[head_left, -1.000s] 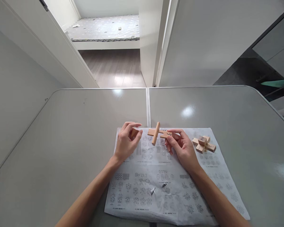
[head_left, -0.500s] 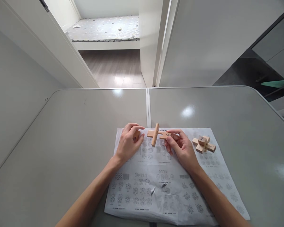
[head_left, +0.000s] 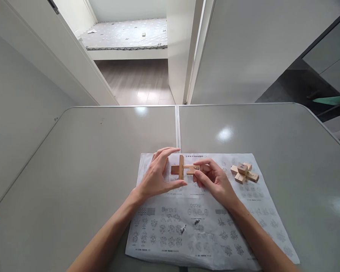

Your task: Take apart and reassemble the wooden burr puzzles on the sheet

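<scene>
My right hand [head_left: 211, 175] pinches the marked end of a notched wooden puzzle piece [head_left: 196, 168] between thumb and fingers. A second wooden bar [head_left: 181, 167] sits crosswise on that piece. Around this bar my left hand [head_left: 158, 172] spreads its thumb and forefinger, the tips near the bar's two ends; I cannot tell whether they touch it. Another wooden piece [head_left: 166, 164] shows at the left palm, mostly hidden, apparently held by the other fingers. On the right, several interlocked wooden pieces [head_left: 243, 173] rest on the printed sheet [head_left: 209, 234].
The creased sheet, full of small diagrams and torn in places, lies on a grey table [head_left: 73, 170] with a seam [head_left: 177, 124] down the middle. Past the far edge are an open doorway and a bed [head_left: 127, 34]. A wall [head_left: 22, 87] stands at the left.
The left thumb and forefinger have opened wider and reached around the crossbar. My right hand has brought the crossed pieces slightly left and down, and the bar has turned more upright in view.
</scene>
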The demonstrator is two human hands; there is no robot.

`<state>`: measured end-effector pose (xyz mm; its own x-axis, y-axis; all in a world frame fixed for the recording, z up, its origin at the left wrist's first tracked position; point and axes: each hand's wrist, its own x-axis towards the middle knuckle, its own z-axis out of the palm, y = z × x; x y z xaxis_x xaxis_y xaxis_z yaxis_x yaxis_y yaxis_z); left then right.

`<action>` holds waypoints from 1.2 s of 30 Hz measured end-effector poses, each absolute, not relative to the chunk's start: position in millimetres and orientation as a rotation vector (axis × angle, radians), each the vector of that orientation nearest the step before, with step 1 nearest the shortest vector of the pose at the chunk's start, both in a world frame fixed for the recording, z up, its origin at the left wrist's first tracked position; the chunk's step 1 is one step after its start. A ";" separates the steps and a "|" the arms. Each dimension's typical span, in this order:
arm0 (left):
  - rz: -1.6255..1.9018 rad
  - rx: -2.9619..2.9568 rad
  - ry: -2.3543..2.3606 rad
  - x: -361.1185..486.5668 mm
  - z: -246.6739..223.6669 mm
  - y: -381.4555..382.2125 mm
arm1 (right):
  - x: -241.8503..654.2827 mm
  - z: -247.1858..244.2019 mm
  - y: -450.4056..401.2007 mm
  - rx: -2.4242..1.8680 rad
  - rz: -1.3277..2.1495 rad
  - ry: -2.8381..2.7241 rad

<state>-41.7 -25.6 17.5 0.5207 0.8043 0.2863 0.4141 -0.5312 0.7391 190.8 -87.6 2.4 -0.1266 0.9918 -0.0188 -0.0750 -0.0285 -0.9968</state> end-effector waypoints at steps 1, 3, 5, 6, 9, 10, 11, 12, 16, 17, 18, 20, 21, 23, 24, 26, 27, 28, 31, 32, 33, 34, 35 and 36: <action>0.818 2.159 0.978 -41.8 18.3 -25.9 | 191.0 2.9 -87.7 -1.096 1.359 -1.250; 0.781 2.166 0.950 -42.2 20.1 -26.4 | 191.3 3.6 -87.8 -1.081 1.366 -1.281; 0.743 2.171 0.916 -42.7 22.3 -26.6 | 191.5 4.1 -88.1 -1.075 1.367 -1.294; 0.726 2.174 0.901 -42.9 23.4 -26.7 | 191.5 4.2 -88.1 -1.074 1.366 -1.294; 0.688 2.179 0.874 -43.0 26.0 -27.3 | 191.6 3.9 -88.1 -1.077 1.363 -1.291; 0.679 2.180 0.872 -42.9 26.5 -27.5 | 191.7 3.7 -88.1 -1.077 1.364 -1.290; 0.673 2.181 0.874 -42.7 26.7 -27.8 | 191.7 3.4 -88.0 -1.077 1.365 -1.289; 0.670 2.182 0.876 -42.4 26.8 -28.0 | 191.8 3.2 -88.0 -1.075 1.365 -1.286; 0.693 2.211 0.847 -41.3 25.6 -27.8 | 192.3 2.5 -88.2 -1.065 1.363 -1.268; 0.701 2.220 0.832 -41.1 25.2 -27.6 | 192.5 2.4 -88.2 -1.066 1.362 -1.266; 0.708 2.228 0.819 -40.9 24.8 -27.3 | 192.6 2.4 -88.2 -1.067 1.361 -1.265; 0.717 2.234 0.809 -40.7 24.4 -26.9 | 192.6 2.4 -88.2 -1.070 1.359 -1.262; 0.719 2.234 0.811 -40.6 24.3 -26.8 | 192.6 2.5 -88.2 -1.072 1.358 -1.261; 0.716 2.232 0.817 -40.7 24.2 -26.9 | 192.3 3.1 -88.2 -1.075 1.358 -1.258; 0.714 2.229 0.820 -40.8 24.2 -27.1 | 192.1 3.5 -88.2 -1.077 1.358 -1.256; 0.708 2.221 0.825 -41.0 24.4 -27.5 | 191.7 4.5 -88.2 -1.081 1.360 -1.248; 0.705 2.218 0.828 -41.0 24.6 -27.6 | 191.5 4.9 -88.1 -1.083 1.361 -1.243; 0.702 2.214 0.830 -41.0 24.8 -27.7 | 191.4 5.1 -88.0 -1.085 1.361 -1.236; 0.700 2.208 0.834 -40.7 25.7 -27.8 | 191.0 5.0 -87.7 -1.088 1.364 -1.220; 0.699 2.205 0.836 -40.6 26.1 -27.8 | 190.9 4.6 -87.6 -1.089 1.366 -1.216; 0.696 2.202 0.838 -40.6 26.3 -27.8 | 190.9 4.1 -87.4 -1.091 1.367 -1.212; 0.693 2.199 0.841 -40.6 26.6 -27.8 | 190.8 3.6 -87.3 -1.093 1.368 -1.210; 0.688 2.196 0.844 -40.6 26.8 -27.9 | 190.8 3.1 -87.2 -1.095 1.369 -1.209; 0.685 2.193 0.845 -40.6 26.9 -28.0 | 190.9 2.7 -87.1 -1.098 1.368 -1.208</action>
<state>-40.6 -28.0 26.9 0.6504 0.7262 0.2229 0.3684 -0.5582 0.7435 190.9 -87.1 2.7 -0.1234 0.9920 -0.0257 -0.0972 -0.0378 -0.9945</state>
